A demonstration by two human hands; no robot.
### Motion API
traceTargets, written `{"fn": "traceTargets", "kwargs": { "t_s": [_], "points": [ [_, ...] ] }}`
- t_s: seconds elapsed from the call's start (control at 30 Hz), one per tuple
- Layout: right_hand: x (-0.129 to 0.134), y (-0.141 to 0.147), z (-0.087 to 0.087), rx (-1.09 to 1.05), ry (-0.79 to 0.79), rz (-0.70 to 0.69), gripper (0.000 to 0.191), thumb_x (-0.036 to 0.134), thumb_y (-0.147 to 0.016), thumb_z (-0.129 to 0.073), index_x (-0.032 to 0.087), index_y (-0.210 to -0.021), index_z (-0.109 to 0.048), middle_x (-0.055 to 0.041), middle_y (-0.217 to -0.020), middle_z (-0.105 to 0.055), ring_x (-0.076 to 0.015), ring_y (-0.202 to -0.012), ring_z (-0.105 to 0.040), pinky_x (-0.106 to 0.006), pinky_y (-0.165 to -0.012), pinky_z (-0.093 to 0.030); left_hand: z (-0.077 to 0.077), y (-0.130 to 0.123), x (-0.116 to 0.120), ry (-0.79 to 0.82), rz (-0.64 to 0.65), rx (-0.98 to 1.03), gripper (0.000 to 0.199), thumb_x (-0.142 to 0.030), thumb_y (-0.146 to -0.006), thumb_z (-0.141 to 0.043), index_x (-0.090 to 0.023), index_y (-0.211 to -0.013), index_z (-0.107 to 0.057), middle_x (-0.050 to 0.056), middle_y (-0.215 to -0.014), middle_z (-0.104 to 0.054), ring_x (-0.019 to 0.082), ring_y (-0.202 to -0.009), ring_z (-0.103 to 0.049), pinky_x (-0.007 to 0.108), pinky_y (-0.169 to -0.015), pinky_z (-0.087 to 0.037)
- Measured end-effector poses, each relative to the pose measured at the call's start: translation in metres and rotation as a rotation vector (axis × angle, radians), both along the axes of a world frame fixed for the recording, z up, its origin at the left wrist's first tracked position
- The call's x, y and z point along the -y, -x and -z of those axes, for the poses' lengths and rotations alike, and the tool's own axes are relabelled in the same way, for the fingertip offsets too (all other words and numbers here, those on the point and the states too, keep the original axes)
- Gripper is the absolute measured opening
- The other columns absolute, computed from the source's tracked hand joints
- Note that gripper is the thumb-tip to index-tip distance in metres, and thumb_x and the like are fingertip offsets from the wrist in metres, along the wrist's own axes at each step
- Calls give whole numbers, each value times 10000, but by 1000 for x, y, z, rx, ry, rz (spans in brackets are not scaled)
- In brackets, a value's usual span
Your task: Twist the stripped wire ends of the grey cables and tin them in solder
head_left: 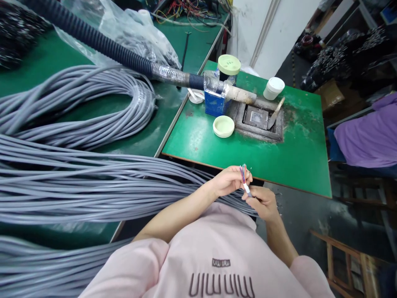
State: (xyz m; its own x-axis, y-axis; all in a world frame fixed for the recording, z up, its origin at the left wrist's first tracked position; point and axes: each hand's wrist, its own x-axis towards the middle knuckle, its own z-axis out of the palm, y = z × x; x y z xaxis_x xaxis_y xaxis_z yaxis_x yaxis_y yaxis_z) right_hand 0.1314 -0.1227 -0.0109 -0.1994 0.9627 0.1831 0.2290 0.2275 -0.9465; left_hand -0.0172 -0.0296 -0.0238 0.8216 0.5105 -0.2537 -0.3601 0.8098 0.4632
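Observation:
A grey cable (249,194) ends in a short white section and a fan of thin coloured wires (243,173), red, blue and others. My right hand (263,202) is closed round the grey part just below the white section. My left hand (230,181) pinches at the coloured wires, its fingertips partly behind them. Beneath my arms a long bundle of grey cables (130,186) runs in from the left and ends near my hands.
On the green table (192,142) stand a soldering pot (259,118) with a scraper-like blade (275,114), a shallow pale dish (223,126), a white lidded jar (273,88) and a blue box (214,103). A ribbed hose (124,54) crosses above coiled cable (136,103). Another person's purple sleeve (369,132) shows right.

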Motion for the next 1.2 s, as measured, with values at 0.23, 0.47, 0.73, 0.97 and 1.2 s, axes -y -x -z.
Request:
{"fn": "traceTargets", "kwargs": {
  "t_s": [0.23,0.47,0.73,0.97,1.2],
  "points": [
    [14,-15,11,24,138,116,171,256,-868,-579,188,-762,-695,-2,-658,-624,-100,-495,-501,-246,-491,-383,-6,-2,-1,-47,-150,-141,368,-428,-645,-831,-99,-734,-692,30,-607,-628,66,-519,-536,189,-534,-413],
    [48,-54,27,-45,187,483,140,238,-859,-590,176,-811,-707,7,-585,-595,-142,-581,-580,-270,-580,-451,3,-4,2,-218,-133,-303,432,-450,-701,-783,-102,-954,-735,40,-699,-689,68,-587,-567,201,-609,-431],
    [119,-108,51,65,243,1026,351,455,-851,-593,121,-901,-691,-80,-709,-716,-204,-620,-654,-328,-607,-507,7,-1,1,-286,-108,-343,407,-452,-700,-777,-101,-902,-731,37,-685,-675,94,-615,-592,220,-600,-470],
    [145,-127,95,518,757,565,454,619,-796,-584,185,-781,-718,-63,-664,-721,-226,-638,-665,-307,-614,-499,4,-3,1,-324,-65,-350,364,-418,-719,-770,-97,-885,-728,37,-687,-681,71,-583,-573,203,-603,-466],
    [75,-68,100,538,336,397,313,441,-900,-529,205,-1036,-682,-96,-1071,-707,-245,-1016,-630,-380,-931,-461,1,-2,2,-361,-66,-382,369,-430,-720,-764,-96,-875,-726,42,-684,-681,79,-579,-574,209,-603,-462]
  ]
}}
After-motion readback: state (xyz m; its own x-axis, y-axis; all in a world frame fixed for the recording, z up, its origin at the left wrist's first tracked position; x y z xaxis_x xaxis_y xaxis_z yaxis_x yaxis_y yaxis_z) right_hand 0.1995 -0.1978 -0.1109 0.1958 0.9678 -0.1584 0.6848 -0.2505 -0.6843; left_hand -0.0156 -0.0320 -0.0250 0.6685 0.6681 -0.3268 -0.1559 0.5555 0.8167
